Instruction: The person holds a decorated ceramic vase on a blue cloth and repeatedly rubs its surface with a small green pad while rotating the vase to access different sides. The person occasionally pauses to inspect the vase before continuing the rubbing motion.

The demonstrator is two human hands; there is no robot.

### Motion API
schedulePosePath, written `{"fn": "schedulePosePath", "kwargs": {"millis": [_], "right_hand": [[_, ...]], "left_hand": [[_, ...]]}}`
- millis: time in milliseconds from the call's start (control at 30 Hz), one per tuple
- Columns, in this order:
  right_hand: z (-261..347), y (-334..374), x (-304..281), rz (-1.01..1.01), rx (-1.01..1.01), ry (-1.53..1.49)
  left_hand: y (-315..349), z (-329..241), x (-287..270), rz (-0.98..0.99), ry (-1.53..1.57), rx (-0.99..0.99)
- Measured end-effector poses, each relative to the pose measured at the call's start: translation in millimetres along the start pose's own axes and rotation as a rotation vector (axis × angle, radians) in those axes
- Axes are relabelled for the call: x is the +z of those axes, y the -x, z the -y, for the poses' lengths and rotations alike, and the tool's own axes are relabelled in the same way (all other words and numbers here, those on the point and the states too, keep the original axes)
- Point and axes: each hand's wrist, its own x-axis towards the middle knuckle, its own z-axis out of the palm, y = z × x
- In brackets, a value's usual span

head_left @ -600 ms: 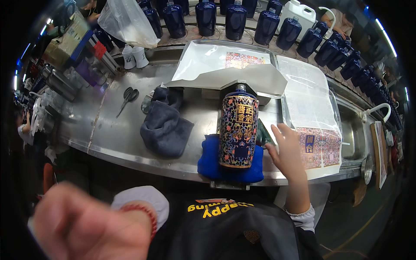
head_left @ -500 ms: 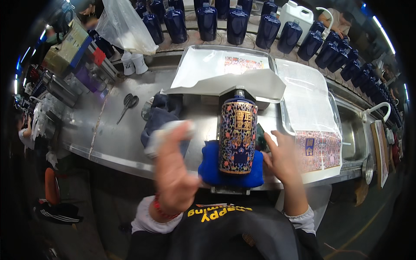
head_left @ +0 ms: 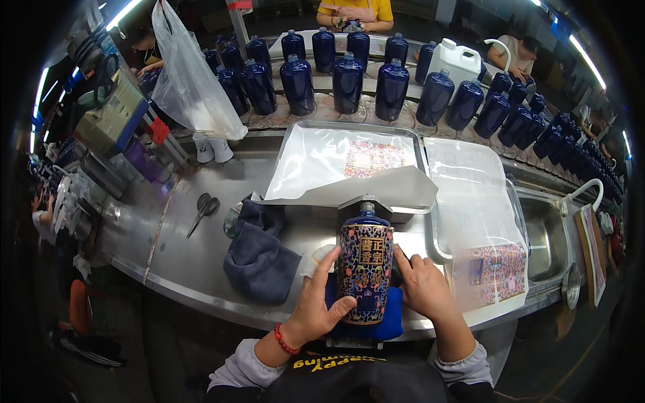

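A dark blue bottle [head_left: 366,275] with a colourful floral wrap and gold lettering lies tilted on a bright blue pad [head_left: 396,316], its clear neck pointing away from me. My left hand [head_left: 316,305] grips the bottle's left side, thumb across its lower front. Something whitish [head_left: 326,258] shows at those fingertips; I cannot tell if it is a wrap or a scrap. At the bottle's right side, my right hand [head_left: 424,287] is closed with curled fingers, the index tip by the edge. A dark piece partly hidden under those fingers is too obscured to name.
A dark blue cloth [head_left: 259,262] and black scissors [head_left: 203,213] lie to the left on the metal bench. Trays with patterned sheets [head_left: 376,158] are beyond the bottle and at right. Plain blue bottles [head_left: 348,84] line the ledge behind; a sink [head_left: 544,225] is far right.
The view has tipped upward, showing more of the far ledge and a person in yellow. My left hand has moved right from beside the bottle onto it. My right hand has come closer to its side.
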Motion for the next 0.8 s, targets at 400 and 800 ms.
{"fn": "schedulePosePath", "kwargs": {"millis": [400,800], "right_hand": [[-23.5,-1.1,-5.2,-0.393,0.501,-1.670],[13.5,-18.2,-21.8,-0.438,-0.088,-0.712]], "left_hand": [[-47.2,9.7,-7.5,-0.025,-0.208,0.131],[-45.1,12.7,-8.5,0.011,-0.244,0.139]]}}
